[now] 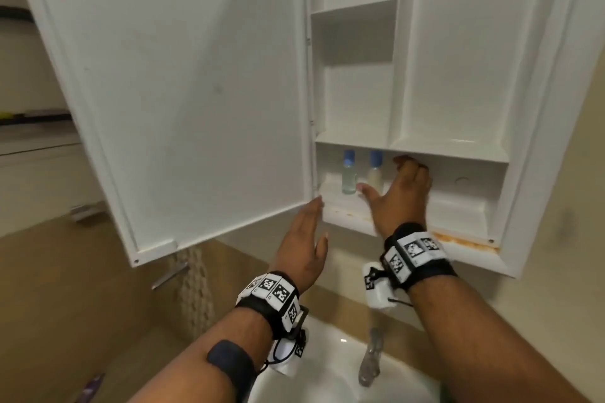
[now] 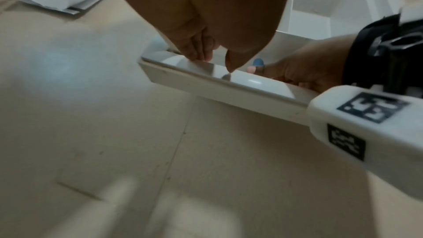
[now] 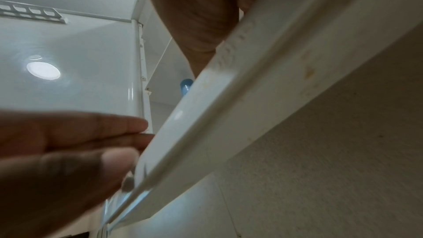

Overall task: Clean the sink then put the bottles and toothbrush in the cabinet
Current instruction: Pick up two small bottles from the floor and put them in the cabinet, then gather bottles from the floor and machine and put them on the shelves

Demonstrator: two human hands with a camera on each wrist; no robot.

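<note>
Looking small and light, the two bottles (image 1: 361, 172) are likely slippery, so you should take each by its middle, under the blue cap. They stand side by side on the bottom shelf of the cabinet (image 1: 458, 150), in the middle of the frame, one clear, one creamy. Your right hand (image 1: 401, 196) sits loose just beside them holding nothing, and your left hand (image 1: 302, 239) is flat and holding nothing, by the door's (image 1: 183, 91) lower corner.

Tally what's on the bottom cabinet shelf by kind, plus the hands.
Small clear bottles with blue caps: 2 (clear liquid, cream liquid)
Toothbrushes: 0 visible
Hands: 2 (left, right), both holding nothing
Total: 4
</note>
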